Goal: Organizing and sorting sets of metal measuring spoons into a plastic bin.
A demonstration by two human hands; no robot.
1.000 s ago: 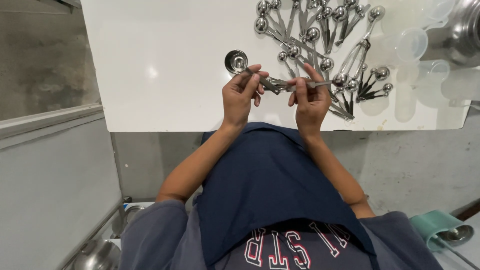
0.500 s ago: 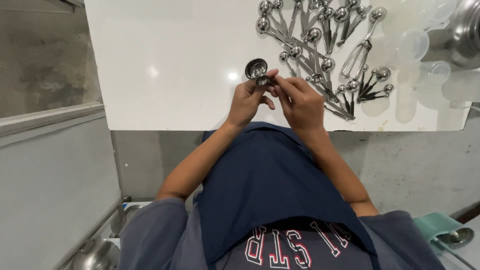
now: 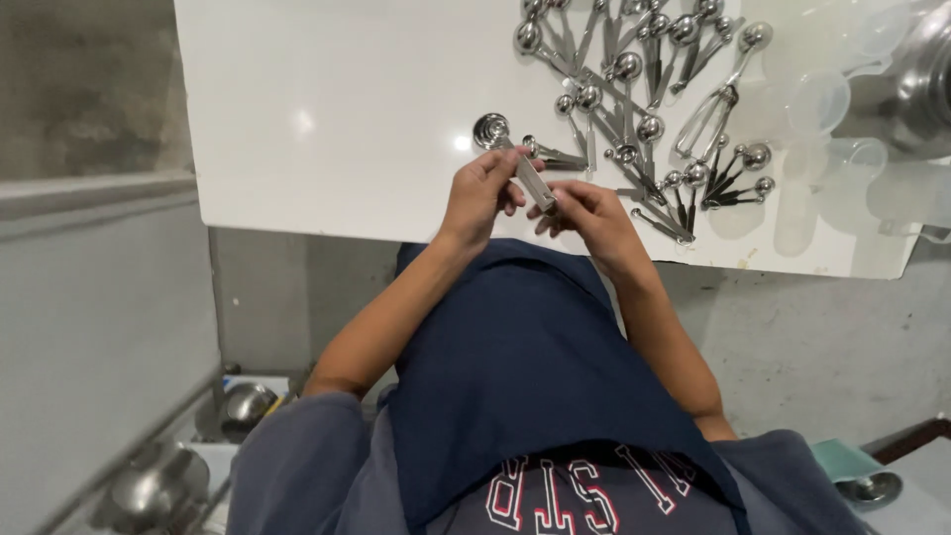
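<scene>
White table (image 3: pixel 327 119), steel everywhere! Left hand (image 3: pixel 477 195) and right hand (image 3: pixel 586 213) both pinch one measuring spoon (image 3: pixel 515 159) at the table's near edge; the spoon pile (image 3: pixel 644 109) beyond lies loose and untouched.

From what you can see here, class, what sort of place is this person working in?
Probably a kitchenware workshop or packing area: many steel measuring spoons lie on a white table, clear plastic cups beside them, steel bowls stored below.

packages: none | labels: none | signs: none | screens: none
</scene>
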